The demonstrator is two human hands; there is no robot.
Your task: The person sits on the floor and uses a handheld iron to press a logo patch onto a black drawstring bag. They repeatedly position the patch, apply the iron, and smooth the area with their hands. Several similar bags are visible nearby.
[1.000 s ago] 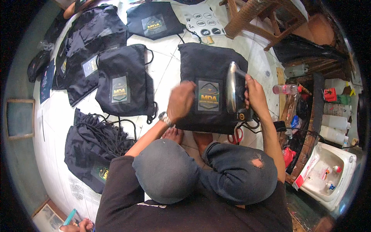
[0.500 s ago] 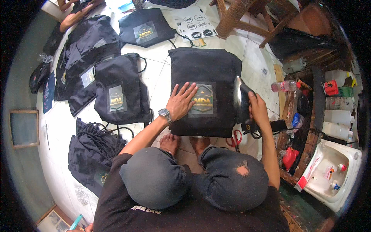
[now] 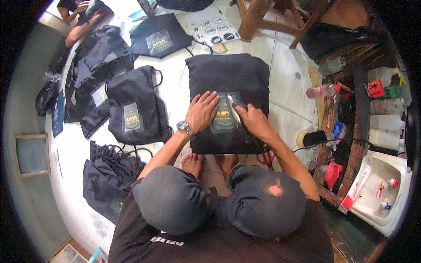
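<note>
Black fabric bag (image 3: 230,72) is lying flat just in front of the person's feet (image 3: 193,163), showing a gold-lettered emblem within a clear film rectangle (image 3: 217,127). Left hand (image 3: 203,111) is resting flat, fingers extended, at the film's left edge. Right hand (image 3: 255,122) is gripping a clothes iron (image 3: 240,125), tilted, silver soleplate edge facing left, over the film's right part; can't tell contact. Counting: one iron, one bag under the hands, two drawstring bags (image 3: 144,87) lying left and ahead, one pair of red-handled scissors (image 3: 264,161); heaped bags (image 3: 94,52) uncountable.
</note>
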